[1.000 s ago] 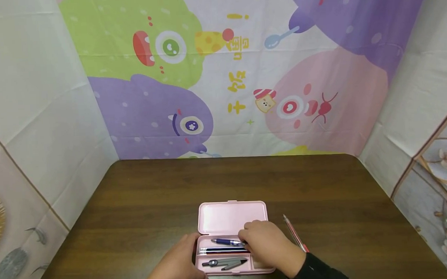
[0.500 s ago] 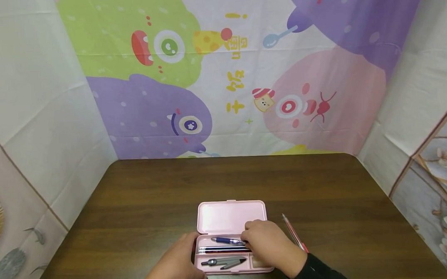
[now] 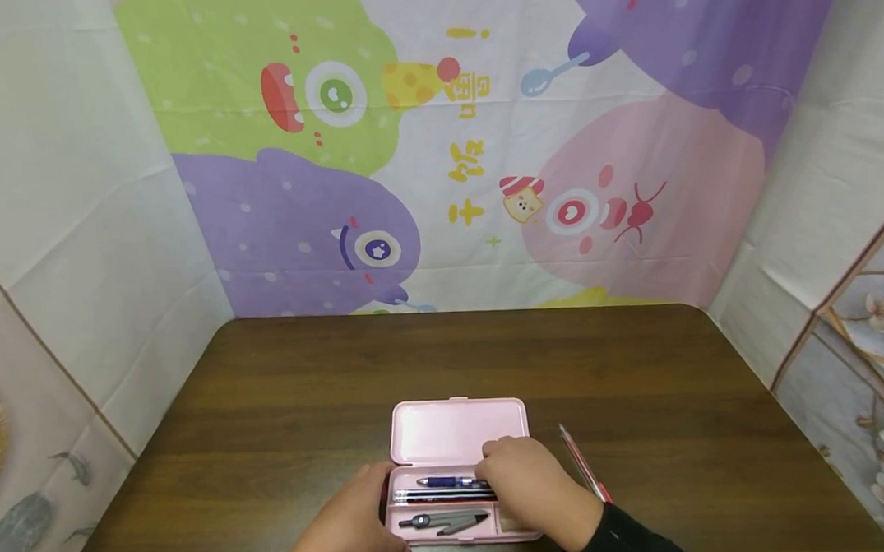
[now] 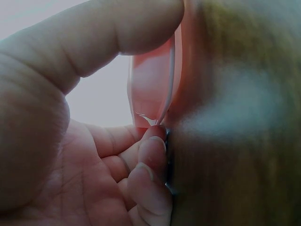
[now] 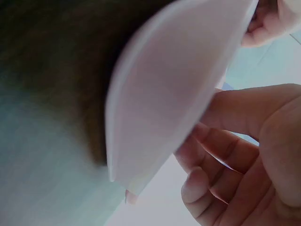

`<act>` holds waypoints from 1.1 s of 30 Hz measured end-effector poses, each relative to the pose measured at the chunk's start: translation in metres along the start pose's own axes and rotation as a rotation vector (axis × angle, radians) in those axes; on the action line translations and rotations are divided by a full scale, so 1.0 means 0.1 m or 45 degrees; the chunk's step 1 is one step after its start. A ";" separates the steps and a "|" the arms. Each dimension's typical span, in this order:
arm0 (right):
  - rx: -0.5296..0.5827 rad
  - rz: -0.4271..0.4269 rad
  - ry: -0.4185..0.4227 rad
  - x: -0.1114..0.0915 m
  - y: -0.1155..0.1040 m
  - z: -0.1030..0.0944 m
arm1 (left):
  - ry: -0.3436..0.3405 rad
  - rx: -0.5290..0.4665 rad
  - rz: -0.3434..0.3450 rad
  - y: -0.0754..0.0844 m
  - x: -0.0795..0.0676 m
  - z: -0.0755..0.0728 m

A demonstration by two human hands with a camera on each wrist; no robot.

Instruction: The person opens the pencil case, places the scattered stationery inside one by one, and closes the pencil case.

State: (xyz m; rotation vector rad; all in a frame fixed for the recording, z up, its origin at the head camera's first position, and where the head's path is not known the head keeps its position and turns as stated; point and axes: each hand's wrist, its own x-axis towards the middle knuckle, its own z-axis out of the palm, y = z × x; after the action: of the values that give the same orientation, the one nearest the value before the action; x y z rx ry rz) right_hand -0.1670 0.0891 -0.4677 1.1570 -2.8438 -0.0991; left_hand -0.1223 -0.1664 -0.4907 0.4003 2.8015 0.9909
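A pink pencil case point(image 3: 464, 542) lies with its lid up near the table's front edge. My left hand point(image 3: 349, 519) holds its left end, thumb at the front corner and fingers along the side; the left wrist view shows thumb and fingers around the pink wall. My right hand point(image 3: 533, 486) reaches over the right end, its fingertips at the right end of a blue pen point(image 3: 444, 482), which they seem to pinch. In front of that pen lie several dark pencils point(image 3: 437, 496). A grey compass point(image 3: 430, 520) occupies the front compartment. Right-hand fingertips are partly hidden.
A red pen point(image 3: 582, 461) lies on the brown table point(image 3: 306, 381) to the right of the case, close to my right sleeve point(image 3: 624, 540). The raised lid point(image 3: 459, 430) leans back behind the case. Cloth with cartoon figures hangs behind the table.
The blue pen has turned slightly and lies more level along the case. My right hand has shifted slightly right from a second ago; the left hand keeps its hold.
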 end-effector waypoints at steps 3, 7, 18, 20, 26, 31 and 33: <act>0.022 0.010 0.013 0.00 0.00 0.01 | 0.002 -0.004 -0.001 0.01 0.00 0.00; 0.049 0.018 0.033 -0.01 0.01 0.03 | 0.007 -0.010 -0.006 0.02 0.00 0.00; 0.168 0.020 0.134 -0.15 0.06 0.04 | -0.015 -0.019 -0.015 0.02 0.01 0.00; 0.199 0.035 0.116 -0.18 0.09 0.03 | -0.015 -0.022 -0.020 0.01 0.01 0.00; 0.295 0.120 0.100 -0.29 0.18 0.00 | -0.003 -0.019 -0.013 0.01 0.00 0.00; 0.384 0.198 0.125 -0.40 0.22 0.00 | 0.004 -0.013 -0.006 0.01 0.00 0.00; 0.404 0.227 0.162 -0.43 0.24 -0.01 | 0.004 -0.010 -0.006 0.02 0.00 0.00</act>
State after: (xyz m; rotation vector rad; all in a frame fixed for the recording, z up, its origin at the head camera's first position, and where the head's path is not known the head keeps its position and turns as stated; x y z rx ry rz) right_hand -0.1525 0.1364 -0.4665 0.9059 -2.9003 0.4328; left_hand -0.1222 -0.1650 -0.4897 0.3912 2.7986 1.0021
